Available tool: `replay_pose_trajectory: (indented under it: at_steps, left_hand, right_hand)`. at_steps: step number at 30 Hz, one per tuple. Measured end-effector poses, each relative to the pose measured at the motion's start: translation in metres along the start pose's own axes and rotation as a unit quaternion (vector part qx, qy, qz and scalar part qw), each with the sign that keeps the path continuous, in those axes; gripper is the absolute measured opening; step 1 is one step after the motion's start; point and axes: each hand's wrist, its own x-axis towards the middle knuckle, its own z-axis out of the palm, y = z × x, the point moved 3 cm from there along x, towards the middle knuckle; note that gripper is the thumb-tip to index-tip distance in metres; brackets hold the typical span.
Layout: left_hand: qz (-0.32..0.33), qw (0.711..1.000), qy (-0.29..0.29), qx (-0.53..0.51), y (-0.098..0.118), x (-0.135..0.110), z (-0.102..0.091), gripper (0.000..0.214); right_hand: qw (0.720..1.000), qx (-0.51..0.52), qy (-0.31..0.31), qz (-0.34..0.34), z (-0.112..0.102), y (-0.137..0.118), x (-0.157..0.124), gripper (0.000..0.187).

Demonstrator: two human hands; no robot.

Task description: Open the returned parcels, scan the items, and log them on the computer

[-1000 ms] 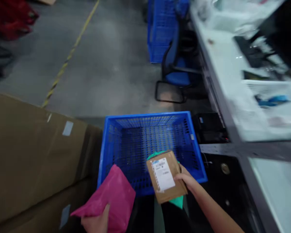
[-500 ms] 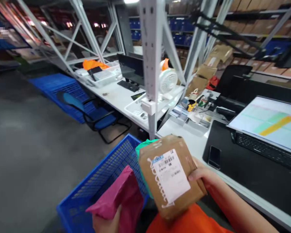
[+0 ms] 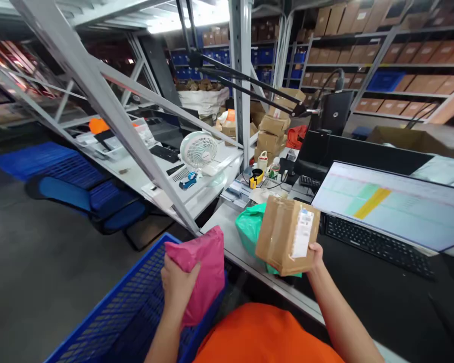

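Note:
My left hand point(image 3: 179, 287) grips a pink poly mailer point(image 3: 200, 267) above a blue plastic mesh basket point(image 3: 106, 298). My right hand point(image 3: 316, 257) holds up a brown cardboard parcel point(image 3: 283, 234) with a white shipping label point(image 3: 303, 233) on its side. A green plastic bag point(image 3: 249, 229) shows behind the parcel, and I cannot tell whether my right hand holds it too. Both hands are above the basket's near part and the desk edge. My orange shirt point(image 3: 261, 335) fills the bottom of the view.
A grey desk edge point(image 3: 245, 252) runs beside the basket. On the desk stand a lit monitor point(image 3: 389, 204), a black keyboard point(image 3: 374, 247) and a white fan point(image 3: 199, 149). A blue chair point(image 3: 91, 199) stands on the floor to the left, and shelves of cartons fill the back.
The view has swung up from the floor and basket towards the desk and shelves. The parcel has turned, its label now facing right, and both hands have risen with their items.

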Motion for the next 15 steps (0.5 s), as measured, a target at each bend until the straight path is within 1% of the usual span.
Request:
replay_pose_trajectory:
  at_steps: [2,4,7,10,12,14,15]
  left_hand:
    - [-0.023,0.998,-0.036,0.047,0.01,0.001,0.007,0.107]
    - [-0.038,0.992,-0.077,0.093,0.018,0.002,0.014,0.106]
    - [-0.019,0.982,-0.112,0.151,0.034,0.003,0.03,0.104]
    - [0.013,0.98,-0.115,0.161,0.056,0.007,0.049,0.104]
    - [0.026,0.981,-0.118,0.149,0.073,0.013,0.059,0.104]
    - [0.037,0.983,-0.115,0.141,0.087,0.025,0.063,0.105]
    - [0.041,0.983,-0.107,0.14,0.092,0.031,0.061,0.104]
  right_hand:
    - [1.0,0.012,0.022,0.004,-0.02,0.004,0.004,0.089]
    - [0.998,0.038,0.044,0.018,-0.031,0.014,0.005,0.089]
    - [0.996,0.056,0.048,0.053,-0.042,0.036,-0.003,0.086]
    - [0.995,0.057,0.013,0.081,-0.05,0.052,-0.014,0.082]
    - [0.992,0.081,-0.023,0.098,-0.049,0.055,-0.017,0.079]
    - [0.983,0.108,-0.076,0.125,-0.036,0.054,-0.015,0.075]
    - [0.977,0.114,-0.112,0.141,-0.024,0.052,-0.011,0.074]
